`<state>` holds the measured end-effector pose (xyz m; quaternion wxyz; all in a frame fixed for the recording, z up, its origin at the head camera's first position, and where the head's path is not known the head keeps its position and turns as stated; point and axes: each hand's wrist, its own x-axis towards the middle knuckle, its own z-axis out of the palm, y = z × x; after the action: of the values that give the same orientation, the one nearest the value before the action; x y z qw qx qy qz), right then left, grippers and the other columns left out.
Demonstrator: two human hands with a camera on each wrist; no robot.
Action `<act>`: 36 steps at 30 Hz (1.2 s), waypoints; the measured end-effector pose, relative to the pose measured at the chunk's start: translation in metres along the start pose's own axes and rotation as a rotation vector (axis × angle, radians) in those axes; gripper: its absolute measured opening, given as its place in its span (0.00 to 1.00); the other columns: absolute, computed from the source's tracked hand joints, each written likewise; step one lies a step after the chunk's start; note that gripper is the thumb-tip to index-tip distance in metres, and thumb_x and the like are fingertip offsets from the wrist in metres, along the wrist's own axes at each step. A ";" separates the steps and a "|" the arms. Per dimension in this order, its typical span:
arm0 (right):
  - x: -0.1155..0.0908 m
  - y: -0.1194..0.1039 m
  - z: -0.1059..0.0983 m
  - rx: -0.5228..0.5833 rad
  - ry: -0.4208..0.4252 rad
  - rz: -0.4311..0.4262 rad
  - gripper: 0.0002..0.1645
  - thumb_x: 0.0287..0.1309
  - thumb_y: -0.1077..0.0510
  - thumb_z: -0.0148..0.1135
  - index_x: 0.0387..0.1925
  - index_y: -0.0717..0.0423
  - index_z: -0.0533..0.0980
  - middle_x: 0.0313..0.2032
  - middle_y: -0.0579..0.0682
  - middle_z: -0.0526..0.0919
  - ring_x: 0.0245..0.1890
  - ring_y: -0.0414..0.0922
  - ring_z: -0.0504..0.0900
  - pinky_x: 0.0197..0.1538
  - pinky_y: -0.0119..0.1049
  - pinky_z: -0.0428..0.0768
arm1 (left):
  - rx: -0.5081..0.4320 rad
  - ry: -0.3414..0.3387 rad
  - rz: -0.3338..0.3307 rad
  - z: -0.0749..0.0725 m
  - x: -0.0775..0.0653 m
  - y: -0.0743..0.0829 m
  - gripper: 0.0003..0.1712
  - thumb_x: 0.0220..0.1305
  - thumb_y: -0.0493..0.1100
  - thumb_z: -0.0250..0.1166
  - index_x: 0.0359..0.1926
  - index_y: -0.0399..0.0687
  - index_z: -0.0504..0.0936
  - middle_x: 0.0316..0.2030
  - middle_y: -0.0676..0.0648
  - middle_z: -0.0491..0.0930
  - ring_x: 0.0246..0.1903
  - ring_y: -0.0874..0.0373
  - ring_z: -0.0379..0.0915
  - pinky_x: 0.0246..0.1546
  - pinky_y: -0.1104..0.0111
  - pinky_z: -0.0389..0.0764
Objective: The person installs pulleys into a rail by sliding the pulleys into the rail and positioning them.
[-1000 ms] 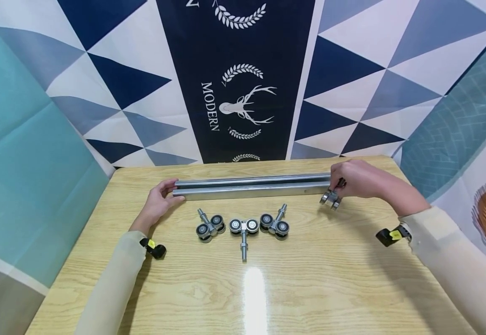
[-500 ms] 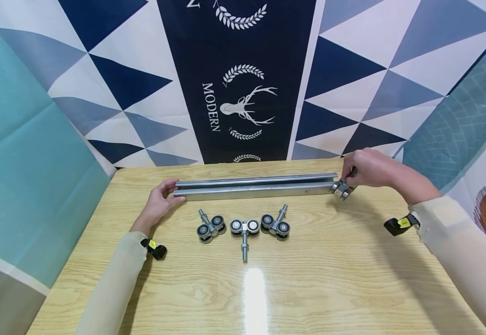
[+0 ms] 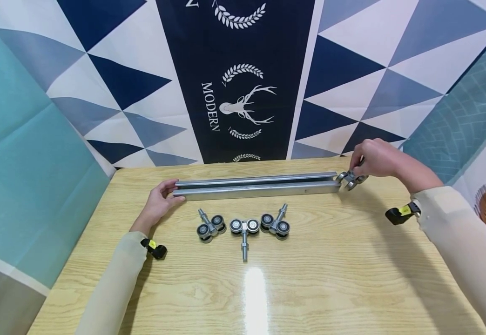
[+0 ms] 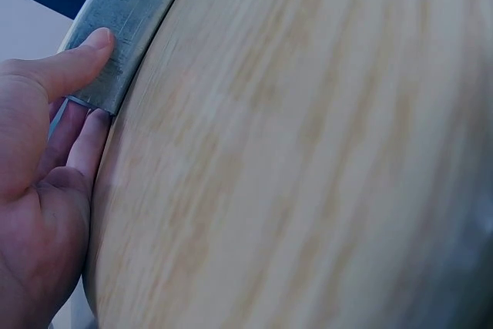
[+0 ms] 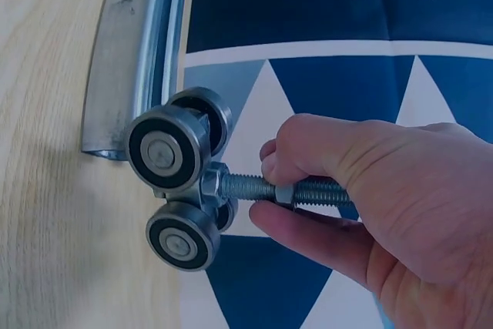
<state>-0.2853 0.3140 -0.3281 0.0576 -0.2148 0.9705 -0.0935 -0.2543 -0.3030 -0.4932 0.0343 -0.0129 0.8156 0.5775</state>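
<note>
A grey steel channel rail (image 3: 259, 190) lies lengthwise near the table's back, its slot facing up. My left hand (image 3: 158, 202) holds its left end; in the left wrist view the thumb presses the rail's side (image 4: 127, 28) and fingertips sit at its end. My right hand (image 3: 379, 158) pinches a hanger roller (image 3: 351, 179) by its threaded bolt (image 5: 246, 187), around the nut. The roller's wheels (image 5: 162, 153) point toward the rail's right end, right at the opening. Three similar rollers, the left one (image 3: 210, 228), the middle one (image 3: 244, 228) and the right one (image 3: 275, 226), lie in front of the rail.
The wood-grain table (image 3: 310, 279) carries everything. Behind it hangs a patterned cloth (image 3: 243, 111) close to the table's back edge. A teal panel (image 3: 25, 139) stands at the left, and another draped cloth (image 3: 473, 116) at the right.
My right hand has moved right and back with its roller, from over the rail's right part to just beyond its right end, and the wheels have turned toward it. The left hand stays put.
</note>
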 end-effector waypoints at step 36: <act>0.022 0.038 0.020 0.070 -0.015 0.162 0.05 0.59 0.65 0.71 0.31 0.60 0.91 0.29 0.51 0.91 0.30 0.49 0.81 0.36 0.41 0.79 | 0.010 -0.003 -0.007 -0.001 -0.001 0.001 0.42 0.77 0.32 0.72 0.85 0.38 0.66 0.81 0.32 0.69 0.80 0.40 0.68 0.60 0.88 0.74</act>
<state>-0.3180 0.3352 -0.3571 0.0797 -0.1340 0.9803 -0.1208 -0.2535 -0.3031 -0.4916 0.0374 -0.0148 0.8183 0.5734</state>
